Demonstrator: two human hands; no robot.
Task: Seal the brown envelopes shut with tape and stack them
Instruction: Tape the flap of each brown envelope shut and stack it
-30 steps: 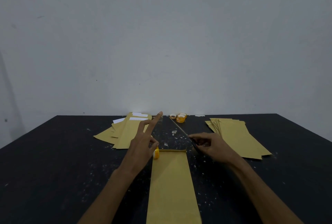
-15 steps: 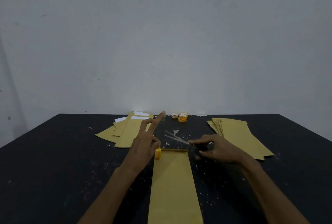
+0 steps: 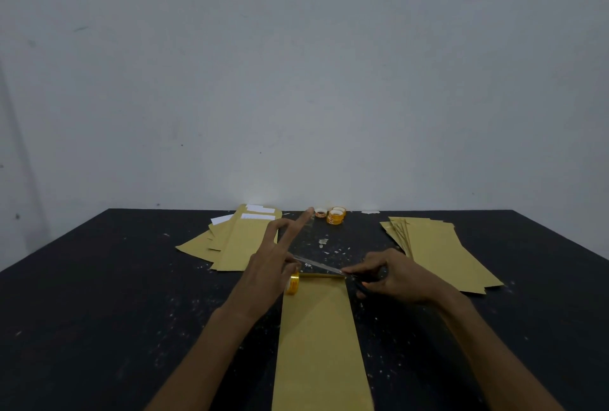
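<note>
A long brown envelope point(image 3: 321, 338) lies lengthwise on the black table point(image 3: 99, 311) in front of me. My left hand point(image 3: 273, 265) pinches a yellow tape roll point(image 3: 292, 283) at the envelope's far left corner, with two fingers stretched out forward. My right hand point(image 3: 392, 275) grips black-handled scissors point(image 3: 324, 267), whose blades point left across the envelope's far edge toward the roll. Any tape strip between roll and blades is too faint to make out.
A loose pile of brown envelopes with white paper showing point(image 3: 237, 239) lies at the back left. A fanned stack of brown envelopes point(image 3: 438, 252) lies at the back right. Three small tape rolls point(image 3: 334, 214) sit by the wall. White specks dot the table.
The scissors in my right hand have swung down and leftward, from pointing toward the wall to lying across the envelope's far edge, and their tips have neared the roll. My left hand has stayed put.
</note>
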